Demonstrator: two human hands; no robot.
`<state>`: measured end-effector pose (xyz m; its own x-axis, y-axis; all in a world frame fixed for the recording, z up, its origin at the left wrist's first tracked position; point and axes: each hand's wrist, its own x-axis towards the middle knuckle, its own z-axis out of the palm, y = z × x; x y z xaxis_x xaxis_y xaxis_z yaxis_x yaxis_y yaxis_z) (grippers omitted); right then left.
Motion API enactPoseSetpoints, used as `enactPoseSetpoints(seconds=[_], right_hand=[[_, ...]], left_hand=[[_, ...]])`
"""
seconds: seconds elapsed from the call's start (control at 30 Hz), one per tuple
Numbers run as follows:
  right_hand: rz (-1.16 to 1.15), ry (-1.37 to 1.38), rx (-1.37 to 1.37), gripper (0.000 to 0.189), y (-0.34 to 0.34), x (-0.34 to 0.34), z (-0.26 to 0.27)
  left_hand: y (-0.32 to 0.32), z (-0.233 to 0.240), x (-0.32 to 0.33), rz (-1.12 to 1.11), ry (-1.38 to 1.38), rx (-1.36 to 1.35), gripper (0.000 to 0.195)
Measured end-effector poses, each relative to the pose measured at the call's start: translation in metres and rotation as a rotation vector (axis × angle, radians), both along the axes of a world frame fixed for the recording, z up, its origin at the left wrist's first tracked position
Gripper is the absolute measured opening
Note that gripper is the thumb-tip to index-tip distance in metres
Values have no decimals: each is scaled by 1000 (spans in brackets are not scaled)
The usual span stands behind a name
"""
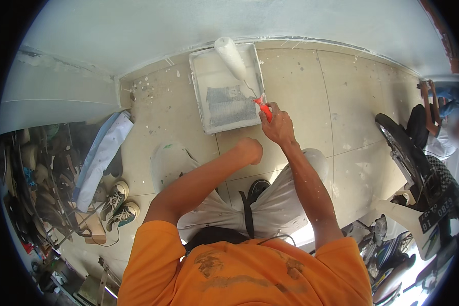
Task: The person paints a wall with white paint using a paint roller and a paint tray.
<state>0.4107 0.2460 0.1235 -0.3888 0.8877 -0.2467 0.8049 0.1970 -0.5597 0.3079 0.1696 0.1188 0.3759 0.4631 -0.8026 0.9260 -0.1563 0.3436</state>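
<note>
My right hand [279, 124] grips the red handle of a paint roller [231, 59]. The roller's white, paint-coated sleeve rests over the far right part of a paint tray [199, 114], tilted toward the tray's back edge. White paint coats much of the tray, and a grey ribbed patch shows through in its near half. Over the floor between my knees, my left hand [251, 150] is curled into a fist, apart from the tray. No object shows in it, though its fingers are mostly hidden from above.
Pale walls [168, 23] rise behind the tray and at left. Paint spots mark the tiled floor [290, 84]. A shoe rack [42, 172], a cloth [103, 160] and sneakers [118, 206] lie left. A motorcycle [413, 164] stands right, with another person [441, 134] beyond it.
</note>
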Motion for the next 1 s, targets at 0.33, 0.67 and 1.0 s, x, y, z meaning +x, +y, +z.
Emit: enactPoseSetpoints(seconds=[0.33, 0.67, 1.0], right_hand=[[-182, 247, -664, 35, 1, -6, -26], [-273, 433, -882, 46, -8, -19, -16], [-176, 451, -463, 32, -7, -11, -20]], left_hand=[[-3, 9, -20, 80, -49, 74, 42], [-3, 30, -38, 104, -96, 63, 48], [9, 49, -60, 211, -139, 39, 51]])
